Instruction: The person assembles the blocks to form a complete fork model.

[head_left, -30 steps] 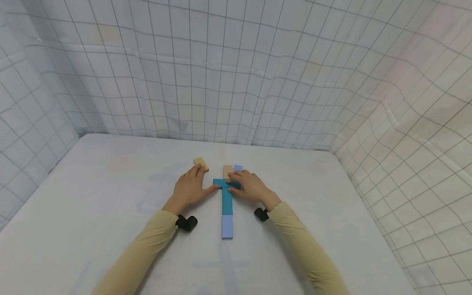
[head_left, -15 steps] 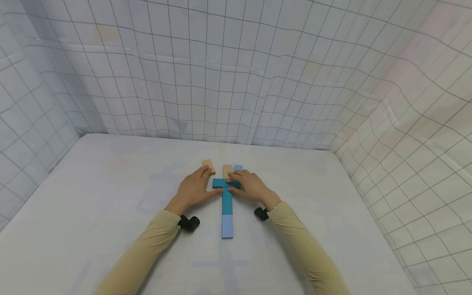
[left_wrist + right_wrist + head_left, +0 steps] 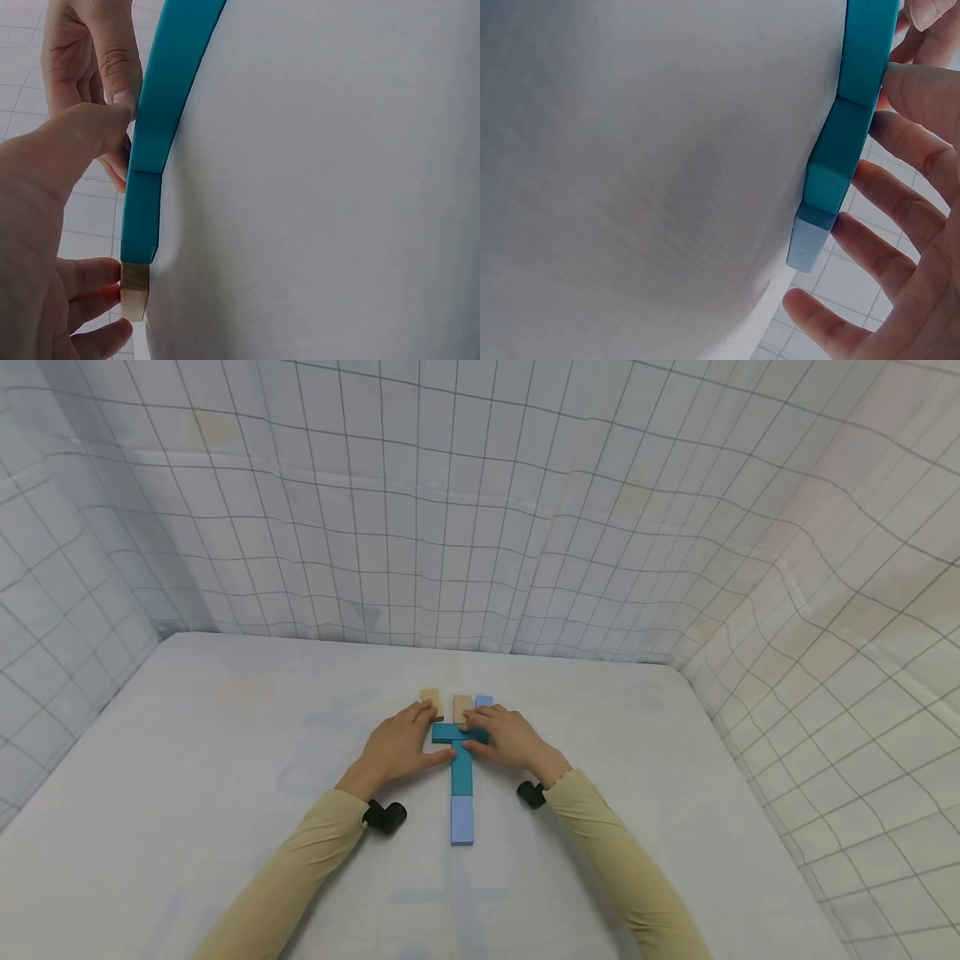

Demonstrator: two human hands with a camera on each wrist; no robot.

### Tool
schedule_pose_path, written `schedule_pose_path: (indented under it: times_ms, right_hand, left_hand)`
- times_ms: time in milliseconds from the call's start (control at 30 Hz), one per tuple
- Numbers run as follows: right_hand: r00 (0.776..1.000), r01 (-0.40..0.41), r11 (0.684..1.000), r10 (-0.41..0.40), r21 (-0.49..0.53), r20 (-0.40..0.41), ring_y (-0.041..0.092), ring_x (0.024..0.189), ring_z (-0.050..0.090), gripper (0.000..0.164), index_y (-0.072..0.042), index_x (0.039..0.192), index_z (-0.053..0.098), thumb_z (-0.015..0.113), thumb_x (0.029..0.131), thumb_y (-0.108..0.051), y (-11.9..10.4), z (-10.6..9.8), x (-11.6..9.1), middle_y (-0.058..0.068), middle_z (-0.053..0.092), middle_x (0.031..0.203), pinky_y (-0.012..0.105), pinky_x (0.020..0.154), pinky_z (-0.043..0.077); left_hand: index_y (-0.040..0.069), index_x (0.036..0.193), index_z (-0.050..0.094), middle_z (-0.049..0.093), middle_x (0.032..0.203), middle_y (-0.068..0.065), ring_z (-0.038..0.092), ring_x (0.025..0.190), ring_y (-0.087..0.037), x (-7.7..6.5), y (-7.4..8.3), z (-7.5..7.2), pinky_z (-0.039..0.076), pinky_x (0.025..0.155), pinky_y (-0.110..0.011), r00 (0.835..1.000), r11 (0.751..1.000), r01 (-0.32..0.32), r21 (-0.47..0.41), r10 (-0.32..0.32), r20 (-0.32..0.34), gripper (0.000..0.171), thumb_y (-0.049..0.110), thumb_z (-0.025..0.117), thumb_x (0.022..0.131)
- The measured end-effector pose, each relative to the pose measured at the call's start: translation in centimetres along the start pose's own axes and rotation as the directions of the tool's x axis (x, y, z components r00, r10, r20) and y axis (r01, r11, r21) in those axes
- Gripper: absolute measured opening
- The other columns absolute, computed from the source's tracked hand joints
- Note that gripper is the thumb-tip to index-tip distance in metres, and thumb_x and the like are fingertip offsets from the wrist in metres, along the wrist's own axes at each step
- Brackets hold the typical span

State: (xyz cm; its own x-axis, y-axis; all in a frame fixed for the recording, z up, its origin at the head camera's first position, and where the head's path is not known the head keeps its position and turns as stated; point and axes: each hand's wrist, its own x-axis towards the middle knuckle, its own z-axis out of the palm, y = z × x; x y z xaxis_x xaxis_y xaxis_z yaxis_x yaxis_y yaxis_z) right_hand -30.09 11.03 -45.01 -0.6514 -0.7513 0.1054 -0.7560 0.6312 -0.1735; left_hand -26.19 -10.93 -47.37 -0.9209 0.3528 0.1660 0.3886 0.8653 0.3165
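My left hand (image 3: 396, 742) touches the left wooden block (image 3: 433, 702) with its fingertips, its thumb reaching to the teal stem block (image 3: 462, 768). In the left wrist view, those fingers lie along the side of the wooden block (image 3: 135, 292), which meets the teal crossbar block (image 3: 141, 217) end on. My right hand (image 3: 512, 741) rests fingertips on the right part of the crossbar, thumb by the stem. Beyond the crossbar stand a middle wooden block (image 3: 462, 708) and a light blue block (image 3: 483, 701), the latter at a right fingertip in the right wrist view.
Another light blue block (image 3: 462, 821) continues the stem toward the front. Everything lies on a white-covered table (image 3: 225, 735). A gridded white curtain (image 3: 450, 527) rises behind and at both sides. Black wrist mounts (image 3: 385, 817) sit under the wrists.
My left hand has slid the left wooden block rightward and nearer, straightening it until it reaches the crossbar's left end. The right hand has stayed in place.
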Motion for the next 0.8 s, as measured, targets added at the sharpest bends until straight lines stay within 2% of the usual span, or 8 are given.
schedule_pose_path:
  times_ms: [267, 800]
  right_hand:
    - [1.000, 0.002, 1.000, -0.002, 0.009, 0.004, 0.029, 0.116, 0.051, 0.049, -0.007, 0.133, 0.055, 0.060, 0.094, -0.036, -0.06, -0.12, -0.04, 0.010, 0.054, 0.131, 0.047, 0.091, 0.044]
    - [1.000, -0.011, 1.000, 0.011, -0.007, 0.012, 0.029, 0.115, 0.051, 0.054, -0.007, 0.137, 0.050, 0.059, 0.094, -0.037, 0.10, 0.02, 0.02, 0.009, 0.054, 0.131, 0.047, 0.090, 0.044]
  left_hand:
    - [-0.001, 0.139, 0.045, 0.038, 0.144, -0.017, 0.036, 0.131, -0.034, -0.20, 0.26, -0.26, 0.035, 0.100, -0.050, 1.000, 1.000, -0.012, 0.003, 0.012, 0.020, 0.082, 0.059, 0.060, 0.085]
    - [-0.001, 0.137, 0.046, 0.039, 0.144, -0.017, 0.038, 0.130, -0.034, -0.37, 0.69, -0.43, 0.037, 0.099, -0.050, 1.000, 1.000, -0.023, 0.010, 0.023, 0.013, 0.080, 0.058, 0.060, 0.085]
